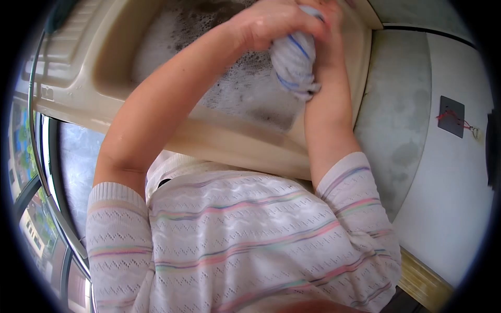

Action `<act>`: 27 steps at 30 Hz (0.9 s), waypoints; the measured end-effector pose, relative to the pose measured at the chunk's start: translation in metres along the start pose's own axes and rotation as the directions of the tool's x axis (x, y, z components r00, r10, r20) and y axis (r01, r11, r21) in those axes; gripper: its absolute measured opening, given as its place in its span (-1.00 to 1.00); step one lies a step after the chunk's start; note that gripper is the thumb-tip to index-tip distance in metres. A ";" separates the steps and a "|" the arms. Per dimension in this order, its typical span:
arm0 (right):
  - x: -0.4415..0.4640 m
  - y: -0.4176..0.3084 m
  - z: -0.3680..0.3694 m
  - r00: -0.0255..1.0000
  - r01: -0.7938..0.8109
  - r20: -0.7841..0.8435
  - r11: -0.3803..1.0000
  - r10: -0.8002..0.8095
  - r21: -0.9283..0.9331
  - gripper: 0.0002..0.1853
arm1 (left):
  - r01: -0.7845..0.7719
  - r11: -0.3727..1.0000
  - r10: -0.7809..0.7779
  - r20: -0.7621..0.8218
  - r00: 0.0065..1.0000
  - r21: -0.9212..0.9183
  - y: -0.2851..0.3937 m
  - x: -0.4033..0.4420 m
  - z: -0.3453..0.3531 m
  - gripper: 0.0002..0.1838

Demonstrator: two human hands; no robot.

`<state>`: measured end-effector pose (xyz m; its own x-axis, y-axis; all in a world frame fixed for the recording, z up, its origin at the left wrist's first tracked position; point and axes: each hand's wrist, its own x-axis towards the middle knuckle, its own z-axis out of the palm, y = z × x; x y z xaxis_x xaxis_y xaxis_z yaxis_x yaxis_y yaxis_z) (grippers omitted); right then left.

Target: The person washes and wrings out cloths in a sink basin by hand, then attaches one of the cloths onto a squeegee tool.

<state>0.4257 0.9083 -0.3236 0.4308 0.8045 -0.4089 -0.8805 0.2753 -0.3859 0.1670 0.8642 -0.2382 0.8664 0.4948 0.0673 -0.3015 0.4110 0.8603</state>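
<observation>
A wet white cloth with blue stripes (295, 68) is bunched and twisted over the basin, its lower end hanging by my right forearm. My left hand (269, 23) is closed round its upper part. Close beside it, my right hand (329, 31) also grips the cloth near the top edge of the view; its fingers are partly hidden and blurred. Below them, grey soapy water with foam (240, 83) lies in the beige sink (235, 143).
A ribbed washboard surface (62, 47) adjoins the sink at the upper left. Windows and a metal rail (65, 224) run down the left side. At the right stand a pale wall panel and a white panel with a dark plate (451, 116) and red string.
</observation>
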 end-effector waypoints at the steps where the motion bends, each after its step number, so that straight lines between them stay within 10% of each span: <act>1: -0.014 0.020 0.013 0.999 -0.021 -0.035 0.998 0.020 -0.054 -0.75 | -0.049 0.994 0.040 0.095 0.995 0.096 0.005 -0.007 0.012 -0.77; 5: -0.007 0.079 0.012 0.978 -0.140 0.114 0.956 0.174 -0.259 -0.77 | -0.203 0.410 0.380 0.035 0.924 0.889 -0.007 -0.013 0.042 -0.60; 6: -0.009 0.090 0.012 0.972 -0.143 0.139 0.945 0.191 -0.295 -0.77 | -0.166 0.172 0.447 0.073 0.892 0.971 -0.010 -0.016 0.044 -0.55; 9: -0.018 0.110 0.023 0.967 -0.130 0.148 0.902 0.207 -0.412 -0.77 | -0.169 0.071 0.761 0.056 0.646 0.983 -0.010 -0.009 0.022 -0.82; 21: -0.055 0.127 0.042 0.929 -0.044 0.249 0.753 0.272 -0.656 -0.72 | 0.050 0.497 0.741 -0.453 0.495 0.866 -0.005 0.009 -0.030 -0.76; 27: -0.101 0.135 0.052 0.898 0.075 0.343 0.673 0.275 -0.735 -0.69 | 0.017 0.879 0.401 -0.758 0.515 0.476 -0.009 0.017 -0.072 -0.69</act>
<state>0.2526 0.8918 -0.2913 0.0769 0.9789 -0.1896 -0.4151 -0.1414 -0.8987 0.1558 0.9244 -0.2807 0.0235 0.9997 -0.0035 -0.0612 0.0050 0.9981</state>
